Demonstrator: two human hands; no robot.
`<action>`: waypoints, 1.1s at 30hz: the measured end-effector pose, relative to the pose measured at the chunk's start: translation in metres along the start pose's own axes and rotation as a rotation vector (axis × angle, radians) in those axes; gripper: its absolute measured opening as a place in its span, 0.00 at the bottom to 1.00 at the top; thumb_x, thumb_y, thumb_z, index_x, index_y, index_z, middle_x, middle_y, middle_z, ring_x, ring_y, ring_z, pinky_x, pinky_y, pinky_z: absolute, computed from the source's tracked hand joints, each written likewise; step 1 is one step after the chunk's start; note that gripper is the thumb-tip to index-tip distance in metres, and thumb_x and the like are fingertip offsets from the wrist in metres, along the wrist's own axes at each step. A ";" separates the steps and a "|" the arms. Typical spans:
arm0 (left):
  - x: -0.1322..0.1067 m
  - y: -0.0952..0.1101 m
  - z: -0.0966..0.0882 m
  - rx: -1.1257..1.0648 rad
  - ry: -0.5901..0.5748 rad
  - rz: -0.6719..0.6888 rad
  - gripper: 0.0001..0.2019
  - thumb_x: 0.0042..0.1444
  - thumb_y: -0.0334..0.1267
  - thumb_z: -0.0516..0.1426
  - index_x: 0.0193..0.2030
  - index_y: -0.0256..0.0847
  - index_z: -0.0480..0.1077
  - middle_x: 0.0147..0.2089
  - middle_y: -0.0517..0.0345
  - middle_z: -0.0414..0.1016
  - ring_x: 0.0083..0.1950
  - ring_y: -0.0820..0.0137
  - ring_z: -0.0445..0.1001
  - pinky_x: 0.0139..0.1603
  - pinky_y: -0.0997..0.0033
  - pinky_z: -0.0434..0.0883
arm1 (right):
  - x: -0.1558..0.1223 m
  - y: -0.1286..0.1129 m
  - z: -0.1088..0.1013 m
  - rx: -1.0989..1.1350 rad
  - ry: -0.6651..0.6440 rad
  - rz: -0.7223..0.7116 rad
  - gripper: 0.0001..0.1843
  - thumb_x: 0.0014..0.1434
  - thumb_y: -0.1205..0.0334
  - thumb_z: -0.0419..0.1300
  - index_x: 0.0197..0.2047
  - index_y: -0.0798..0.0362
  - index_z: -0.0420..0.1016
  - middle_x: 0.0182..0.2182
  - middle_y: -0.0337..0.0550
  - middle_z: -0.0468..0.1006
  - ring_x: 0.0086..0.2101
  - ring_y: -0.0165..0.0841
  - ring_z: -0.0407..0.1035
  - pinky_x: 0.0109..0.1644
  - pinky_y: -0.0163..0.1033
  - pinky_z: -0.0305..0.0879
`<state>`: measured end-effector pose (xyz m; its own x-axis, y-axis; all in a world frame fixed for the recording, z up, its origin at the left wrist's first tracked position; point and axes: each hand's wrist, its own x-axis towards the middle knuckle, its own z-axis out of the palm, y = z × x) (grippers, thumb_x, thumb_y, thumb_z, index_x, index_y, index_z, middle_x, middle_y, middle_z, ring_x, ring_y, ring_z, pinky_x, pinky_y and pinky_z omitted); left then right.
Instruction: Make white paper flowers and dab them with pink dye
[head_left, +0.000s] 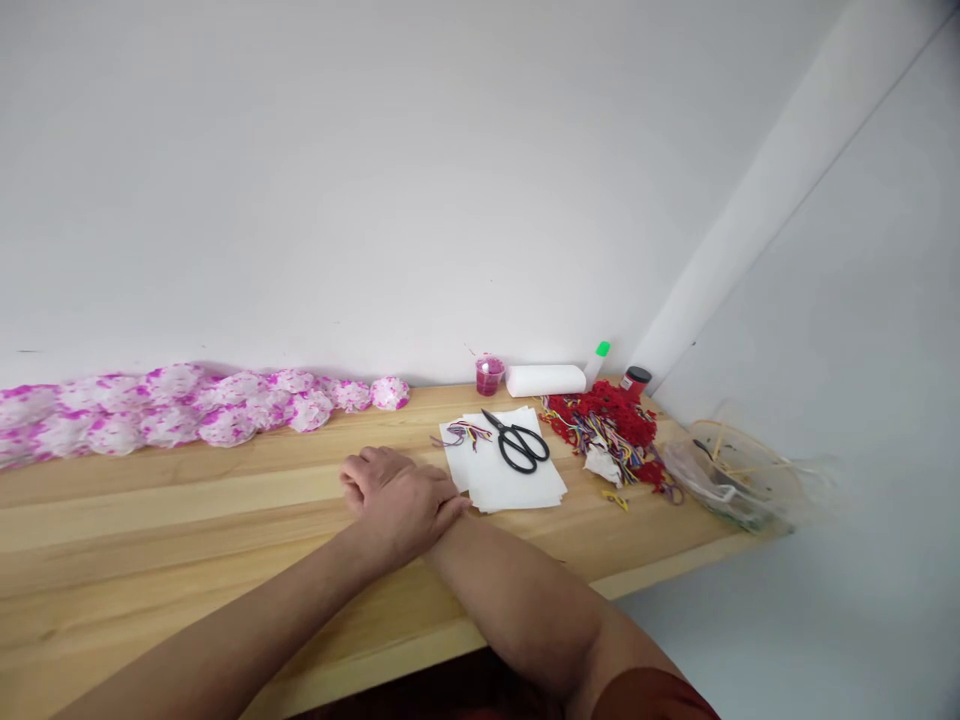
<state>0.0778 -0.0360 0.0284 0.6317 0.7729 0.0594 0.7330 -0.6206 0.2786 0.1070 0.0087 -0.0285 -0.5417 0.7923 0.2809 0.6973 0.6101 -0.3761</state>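
My arms cross on the wooden table. My left hand (411, 512) lies over my right wrist, its fingers closed round it. Beyond it, my right hand (367, 472) rests on the wood with its fingers curled in and no object visible in them. Closest to both hands is a stack of white paper sheets (510, 490). On the sheets lie black-handled scissors (517, 445) and a small bunch of coloured threads (466, 432).
White-and-magenta tissue balls (225, 405) line the wall at left. Along the back stand a cup of magenta liquid (489, 376), a white roll (546, 380), a green-capped bottle (598, 360) and a black-lidded jar (636, 381). Red yarn scraps (615, 415) and a clear plastic bag (739, 485) lie at right.
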 end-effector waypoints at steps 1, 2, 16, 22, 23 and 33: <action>0.003 0.007 0.004 0.042 0.009 -0.021 0.20 0.65 0.47 0.48 0.34 0.42 0.78 0.39 0.47 0.80 0.41 0.57 0.76 0.43 0.59 0.66 | -0.001 0.000 -0.002 -0.016 -0.003 -0.018 0.04 0.58 0.64 0.61 0.34 0.50 0.68 0.33 0.41 0.70 0.34 0.36 0.63 0.38 0.39 0.62; 0.005 0.016 0.008 0.071 0.003 -0.019 0.20 0.66 0.46 0.48 0.34 0.41 0.78 0.39 0.46 0.80 0.42 0.56 0.76 0.43 0.57 0.66 | -0.003 0.001 -0.004 -0.029 0.004 -0.028 0.03 0.60 0.65 0.59 0.35 0.49 0.68 0.33 0.41 0.71 0.35 0.36 0.64 0.39 0.39 0.62; 0.001 0.044 0.011 0.230 0.057 -0.043 0.22 0.64 0.48 0.47 0.38 0.36 0.77 0.39 0.35 0.75 0.45 0.46 0.72 0.42 0.48 0.66 | -0.012 -0.002 -0.011 -0.052 0.053 -0.033 0.02 0.64 0.65 0.55 0.39 0.52 0.68 0.35 0.39 0.71 0.38 0.34 0.66 0.41 0.37 0.59; 0.006 0.063 0.019 0.218 -0.047 -0.009 0.13 0.62 0.39 0.53 0.38 0.35 0.77 0.38 0.37 0.76 0.44 0.50 0.73 0.42 0.52 0.67 | -0.014 -0.001 -0.013 -0.097 0.052 -0.107 0.03 0.62 0.63 0.56 0.40 0.52 0.68 0.36 0.41 0.73 0.36 0.35 0.67 0.39 0.38 0.62; 0.003 0.071 0.018 0.222 -0.043 0.016 0.12 0.62 0.38 0.52 0.38 0.35 0.76 0.38 0.39 0.76 0.43 0.52 0.73 0.43 0.53 0.67 | -0.015 0.001 -0.013 -0.099 0.053 -0.120 0.04 0.62 0.62 0.55 0.41 0.51 0.68 0.36 0.41 0.73 0.36 0.35 0.67 0.39 0.38 0.63; -0.004 0.059 0.015 0.114 0.094 0.052 0.18 0.66 0.48 0.48 0.36 0.38 0.72 0.38 0.46 0.75 0.43 0.53 0.72 0.44 0.52 0.68 | -0.010 0.004 -0.013 -0.099 0.042 -0.110 0.04 0.60 0.61 0.56 0.38 0.50 0.70 0.35 0.39 0.75 0.34 0.34 0.69 0.34 0.38 0.63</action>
<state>0.1227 -0.0773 0.0301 0.6471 0.7451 0.1615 0.7274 -0.6668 0.1620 0.1212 0.0032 -0.0216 -0.5985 0.7190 0.3532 0.6788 0.6893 -0.2530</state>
